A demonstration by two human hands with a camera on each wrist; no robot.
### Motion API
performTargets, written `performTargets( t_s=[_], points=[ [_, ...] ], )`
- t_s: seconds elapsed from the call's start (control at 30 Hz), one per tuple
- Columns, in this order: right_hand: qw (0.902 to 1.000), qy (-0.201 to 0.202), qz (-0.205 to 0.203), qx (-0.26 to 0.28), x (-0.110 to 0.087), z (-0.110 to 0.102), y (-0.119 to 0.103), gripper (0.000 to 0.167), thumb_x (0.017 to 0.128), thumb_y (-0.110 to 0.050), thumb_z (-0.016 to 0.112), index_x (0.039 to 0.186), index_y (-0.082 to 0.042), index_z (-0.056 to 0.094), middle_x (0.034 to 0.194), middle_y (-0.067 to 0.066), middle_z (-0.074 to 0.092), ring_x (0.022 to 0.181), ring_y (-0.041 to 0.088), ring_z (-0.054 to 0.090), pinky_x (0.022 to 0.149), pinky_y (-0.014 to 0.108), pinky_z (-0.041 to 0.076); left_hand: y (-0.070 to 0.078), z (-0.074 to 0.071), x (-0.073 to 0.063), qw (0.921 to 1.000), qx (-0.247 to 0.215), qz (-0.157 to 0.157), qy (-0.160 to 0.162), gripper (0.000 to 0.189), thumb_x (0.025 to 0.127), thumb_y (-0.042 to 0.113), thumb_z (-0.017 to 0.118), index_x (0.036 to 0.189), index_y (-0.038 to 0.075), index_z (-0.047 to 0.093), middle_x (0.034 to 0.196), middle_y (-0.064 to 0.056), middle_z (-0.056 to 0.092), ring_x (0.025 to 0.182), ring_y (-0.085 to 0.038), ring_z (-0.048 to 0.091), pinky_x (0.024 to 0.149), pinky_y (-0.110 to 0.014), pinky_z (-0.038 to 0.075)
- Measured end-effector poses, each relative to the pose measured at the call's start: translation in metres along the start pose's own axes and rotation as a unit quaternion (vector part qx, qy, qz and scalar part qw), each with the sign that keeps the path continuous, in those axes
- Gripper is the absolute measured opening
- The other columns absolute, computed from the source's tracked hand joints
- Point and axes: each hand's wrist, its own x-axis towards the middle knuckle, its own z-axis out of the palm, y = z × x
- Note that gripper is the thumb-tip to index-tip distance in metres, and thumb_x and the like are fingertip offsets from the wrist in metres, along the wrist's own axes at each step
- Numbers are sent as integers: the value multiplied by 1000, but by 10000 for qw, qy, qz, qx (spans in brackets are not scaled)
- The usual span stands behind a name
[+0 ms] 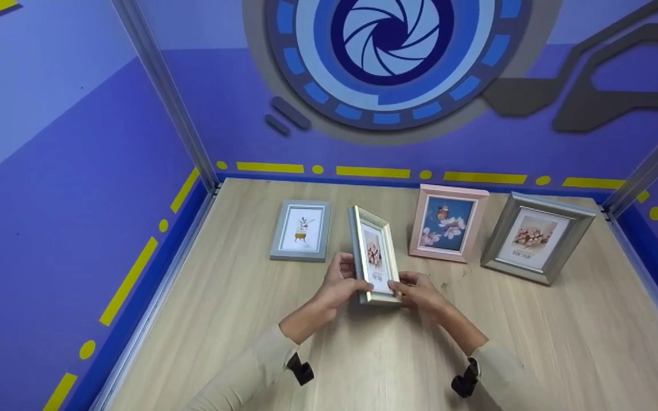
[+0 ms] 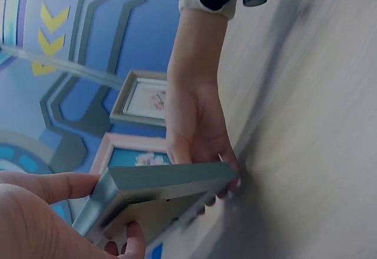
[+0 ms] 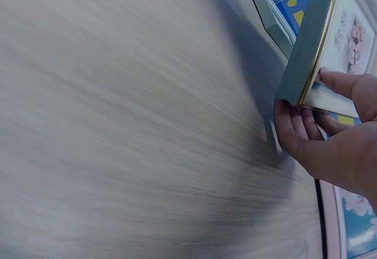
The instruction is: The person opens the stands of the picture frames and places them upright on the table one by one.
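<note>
Both hands grip a gold-edged picture frame (image 1: pixel 373 245) with a flower-bouquet print, tilted above the tabletop. My left hand (image 1: pixel 337 290) has it by the lower left side, thumb on the front and fingers behind. At the lower right, my right hand (image 1: pixel 421 292) pinches it, thumb on the glass and fingers beneath. The left wrist view shows the held frame's pale blue-green side (image 2: pixel 171 176) and part of its back, with left fingertips on that back. In the right wrist view, my right hand (image 3: pixel 336 147) wraps the bottom corner of the frame (image 3: pixel 309 47).
A grey-blue picture frame (image 1: pixel 300 255) with a vase print is to the left. Right of the hands stand a pink frame (image 1: pixel 414 231) with a blossom picture and a silver-grey frame (image 1: pixel 563 251), both leaning back. The wooden tabletop (image 1: pixel 237 319) ends at blue printed walls (image 1: pixel 203 103).
</note>
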Motion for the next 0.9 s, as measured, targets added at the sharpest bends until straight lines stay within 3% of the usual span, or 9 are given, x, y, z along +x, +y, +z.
performTargets(
  t_s=[0.2, 0.43, 0.63, 0.8, 0.9],
  points=[
    [9971, -541, 293, 452, -5, -2, 7, 59, 102, -31, 63, 141, 10, 47, 120, 9, 65, 101, 14, 66, 85, 28, 57, -1, 22, -15, 9990, -51, 211, -380, 64, 71, -5, 79, 121, 9, 42, 122, -13, 57, 111, -24, 56, 89, -29, 50],
    [9904, -1019, 18, 937, -9, -5, 15, 52, 102, -12, 56, 147, 10, 40, 122, 6, 68, 106, 14, 66, 90, 33, 58, -7, 39, -18, 9929, 562, 914, -519, 57, 76, 2, 83, 120, 4, 47, 124, -13, 54, 116, -29, 55, 94, -32, 45],
    [9872, -1201, -169, 1032, -12, -10, 18, 48, 98, 0, 49, 145, 8, 41, 116, 3, 66, 102, 14, 63, 91, 33, 55, -8, 41, -21, 9898, 510, 860, -1014, 50, 86, 8, 77, 128, 9, 50, 135, -14, 52, 123, -29, 57, 93, -33, 53],
    [9866, -1204, -199, 1081, -13, -12, 17, 47, 102, -9, 54, 145, 6, 41, 121, 4, 65, 107, 16, 63, 96, 36, 54, -10, 38, -19, 9860, 471, 913, -1317, 50, 93, 15, 73, 138, 13, 52, 143, -15, 51, 134, -32, 49, 106, -41, 49],
    [9861, -1198, -213, 1132, -13, -13, 18, 49, 105, -16, 55, 146, 5, 41, 124, 3, 67, 112, 15, 64, 97, 35, 54, -14, 36, -17, 9851, 380, 873, -1430, 50, 96, 20, 71, 141, 15, 52, 145, -15, 51, 132, -28, 50, 101, -37, 50]
  ],
)
